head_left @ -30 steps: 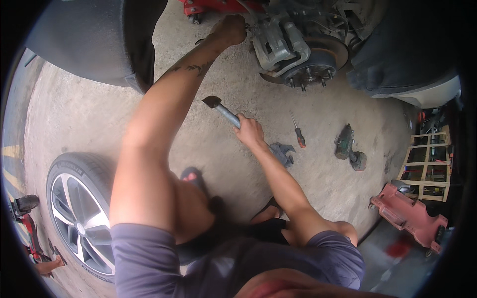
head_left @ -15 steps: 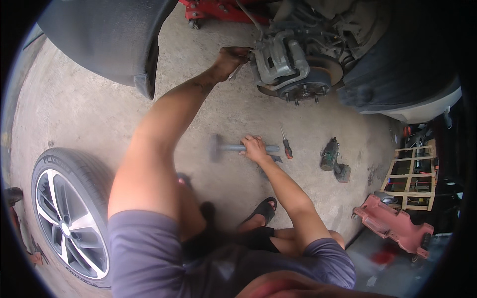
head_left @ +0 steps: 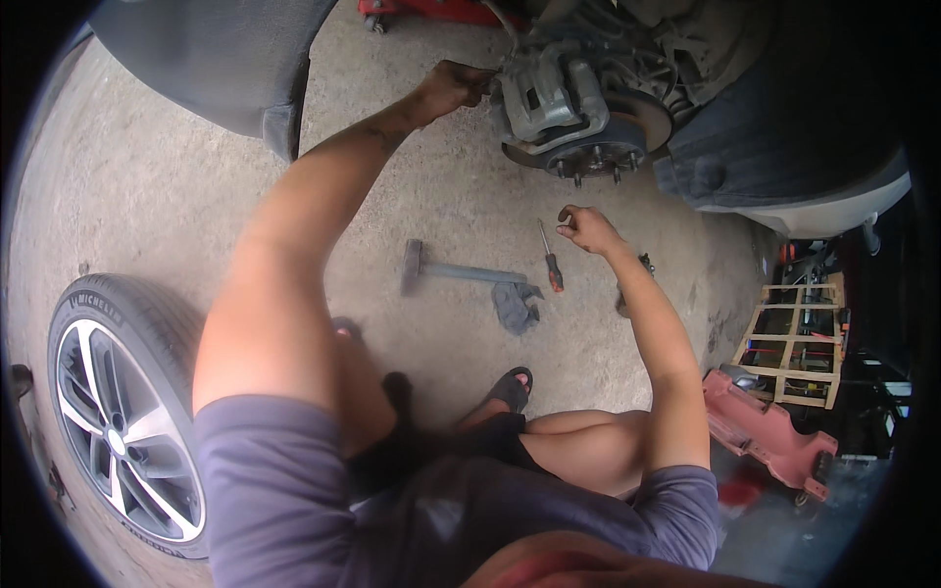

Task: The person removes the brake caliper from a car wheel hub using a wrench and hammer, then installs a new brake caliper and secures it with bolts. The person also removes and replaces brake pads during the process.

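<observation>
My left hand (head_left: pixel 453 88) is closed at the left side of the grey brake caliper (head_left: pixel 534 122); what its fingers hold is hidden. The caliper sits over the brake disc (head_left: pixel 647 122), beside the hub (head_left: pixel 593 159) with its protruding studs. Below the hub, my right hand (head_left: pixel 588 232) hangs in the air, empty, thumb and forefinger apart. Close to it on the floor lies a screwdriver (head_left: pixel 553 267) with a black and red handle. A hammer (head_left: pixel 461 271) with a long grey handle rests further left, its handle end touching a grey rag (head_left: pixel 516 307).
A wheel with its tyre (head_left: pixel 118 431) lies at the left. My right forearm mostly covers a power tool (head_left: pixel 621 300). A red floor jack (head_left: pixel 441 10) is at the top, a wooden crate (head_left: pixel 799 338) and a red creeper (head_left: pixel 765 431) at the right. Dark car body panels (head_left: pixel 225 69) frame the caliper.
My right hand has let go of the hammer, which now lies on the floor, and moved up and right toward the hub. My left hand stays by the caliper.
</observation>
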`<state>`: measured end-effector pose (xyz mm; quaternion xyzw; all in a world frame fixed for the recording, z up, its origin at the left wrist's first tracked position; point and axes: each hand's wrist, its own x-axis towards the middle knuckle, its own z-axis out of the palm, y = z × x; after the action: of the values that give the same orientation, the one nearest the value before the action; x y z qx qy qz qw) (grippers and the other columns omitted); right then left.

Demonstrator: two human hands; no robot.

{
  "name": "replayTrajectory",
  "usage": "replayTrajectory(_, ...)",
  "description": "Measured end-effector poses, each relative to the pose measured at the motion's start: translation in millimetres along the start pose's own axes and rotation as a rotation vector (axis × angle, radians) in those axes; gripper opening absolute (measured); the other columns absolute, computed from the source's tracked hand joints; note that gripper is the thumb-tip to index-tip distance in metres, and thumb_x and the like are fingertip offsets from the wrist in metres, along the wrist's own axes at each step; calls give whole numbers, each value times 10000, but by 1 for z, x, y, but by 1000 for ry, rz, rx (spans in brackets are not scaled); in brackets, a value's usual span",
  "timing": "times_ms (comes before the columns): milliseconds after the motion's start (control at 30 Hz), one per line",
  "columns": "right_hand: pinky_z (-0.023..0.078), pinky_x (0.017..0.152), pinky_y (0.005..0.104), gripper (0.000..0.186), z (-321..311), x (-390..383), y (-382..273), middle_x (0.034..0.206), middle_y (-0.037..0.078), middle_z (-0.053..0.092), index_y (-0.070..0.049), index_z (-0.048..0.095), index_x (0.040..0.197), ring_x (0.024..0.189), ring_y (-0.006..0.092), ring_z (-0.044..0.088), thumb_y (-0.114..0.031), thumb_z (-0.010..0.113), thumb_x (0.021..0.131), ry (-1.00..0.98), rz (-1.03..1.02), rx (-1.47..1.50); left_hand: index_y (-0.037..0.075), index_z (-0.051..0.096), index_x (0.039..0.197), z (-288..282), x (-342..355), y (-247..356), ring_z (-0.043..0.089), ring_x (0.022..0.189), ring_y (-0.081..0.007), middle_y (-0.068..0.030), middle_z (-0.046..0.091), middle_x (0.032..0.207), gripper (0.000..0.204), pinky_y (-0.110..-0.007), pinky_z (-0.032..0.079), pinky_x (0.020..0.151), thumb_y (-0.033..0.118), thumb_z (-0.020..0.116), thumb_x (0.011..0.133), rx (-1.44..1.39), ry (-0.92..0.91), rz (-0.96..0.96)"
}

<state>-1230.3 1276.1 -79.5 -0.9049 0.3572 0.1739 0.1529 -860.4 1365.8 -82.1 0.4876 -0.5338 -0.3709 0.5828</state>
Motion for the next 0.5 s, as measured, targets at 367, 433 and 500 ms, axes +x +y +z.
replayTrajectory(367, 512, 556, 305, 254, 93, -83, 190, 769, 95, 655, 22, 640, 983, 595, 161, 611, -201, 676, 866, -144, 515, 458, 5, 665, 971, -10, 46, 3, 543, 600, -179, -102, 637, 859, 212, -288, 436, 515, 159, 581, 854, 46, 8, -302)
replayTrajectory(433, 516, 558, 303, 263, 90, -87, 196, 772, 98, 651, 46, 633, 981, 596, 168, 609, -187, 676, 866, -49, 515, 589, -10, 624, 1040, -13, 38, -1, 444, 546, -85, -49, 591, 839, 221, -225, 353, 452, 140, 550, 894, -310, -152, -310)
replayTrajectory(500, 519, 557, 303, 262, 88, -86, 201, 741, 95, 638, 54, 638, 981, 610, 166, 611, -174, 684, 859, 39, 519, 648, -24, 574, 1108, -11, 33, -6, 344, 546, -17, -5, 538, 825, 238, -177, 268, 428, 125, 521, 929, -420, -181, -273)
